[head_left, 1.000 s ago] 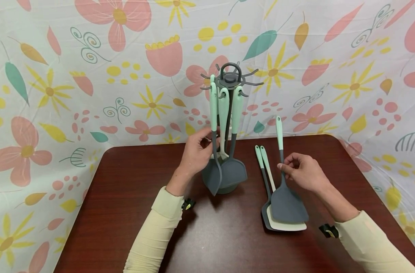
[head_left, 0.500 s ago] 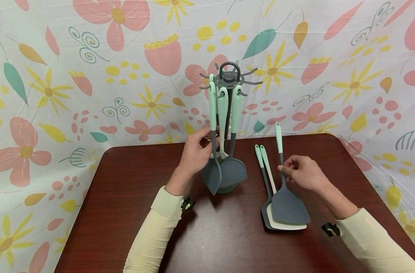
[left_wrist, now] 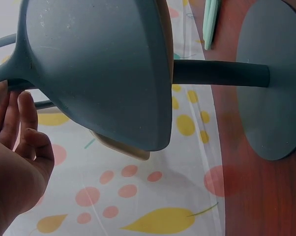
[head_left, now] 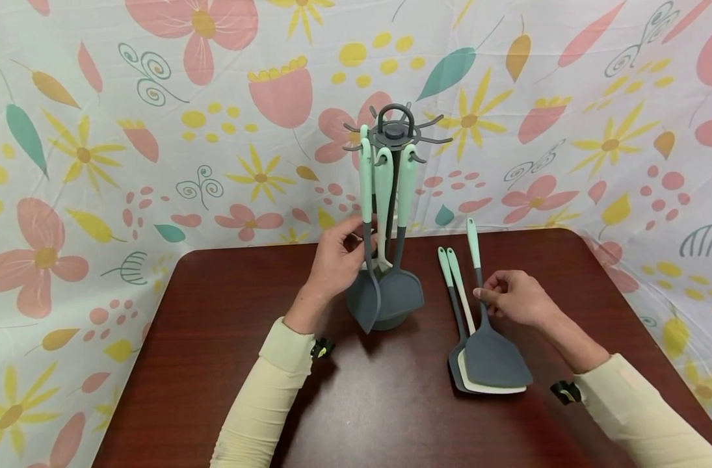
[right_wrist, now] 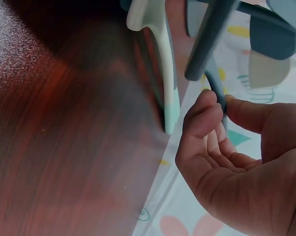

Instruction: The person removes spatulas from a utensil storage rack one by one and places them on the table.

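Note:
My left hand [head_left: 332,260] holds the dark shaft of the leftmost hanging turner [head_left: 363,305], which has a mint-green handle; some fingers are hidden behind it. In the left wrist view, fingers [left_wrist: 29,110] curl just under its neck. My right hand [head_left: 519,299] pinches the shaft of a grey slotless turner [head_left: 495,357] between thumb and fingers. Its wide blade overlaps a cream turner [head_left: 512,390] and a dark-headed utensil [head_left: 455,364], stacked on the table with mint handles pointing away. The dark rack [head_left: 395,134] carries several utensils on its hooks.
The rack stands on a round base [left_wrist: 271,118] near the table's back edge; several of its hooks on the right are bare. A brown wooden table [head_left: 227,364] spreads around it. A flower-printed cloth [head_left: 127,214] hangs behind the table.
My right hand has moved slightly down and toward me with the grey turner, whose handle end has sunk lower. My left hand has stayed at the rack.

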